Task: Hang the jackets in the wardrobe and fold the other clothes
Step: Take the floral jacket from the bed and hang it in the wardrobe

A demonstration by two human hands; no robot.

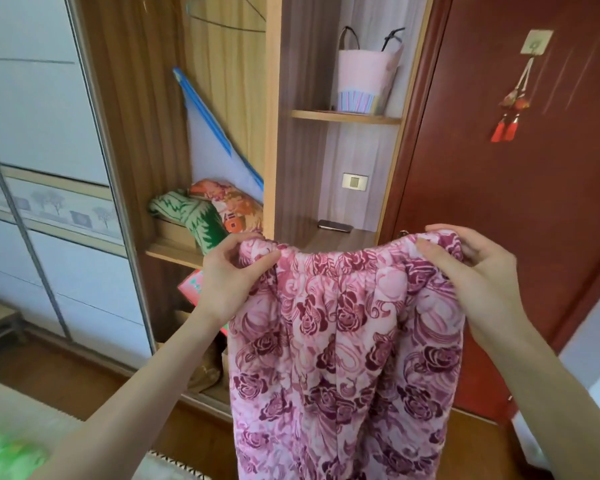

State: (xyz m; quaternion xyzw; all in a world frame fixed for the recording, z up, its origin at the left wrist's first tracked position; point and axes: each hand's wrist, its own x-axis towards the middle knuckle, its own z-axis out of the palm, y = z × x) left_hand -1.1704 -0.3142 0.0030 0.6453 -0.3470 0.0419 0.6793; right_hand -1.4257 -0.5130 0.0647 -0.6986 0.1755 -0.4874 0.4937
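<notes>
A pink quilted garment (343, 358) with a dark rose print hangs in front of me, its gathered elastic waistband at the top. My left hand (231, 275) pinches the waistband's left end. My right hand (465, 268) grips the right end, so the band is stretched level between them. The cloth hangs down past the frame's bottom edge. Behind it stands the open wardrobe (272, 140), with wire hangers (229, 15) on the rail at the top.
Folded green and orange cloths (208, 213) lie on a wardrobe shelf beside a leaning blue-edged board (215, 140). A pink bag (364, 81) and a phone (335, 226) sit on side shelves. A red door (516, 168) is at right, a sliding door (42, 168) at left.
</notes>
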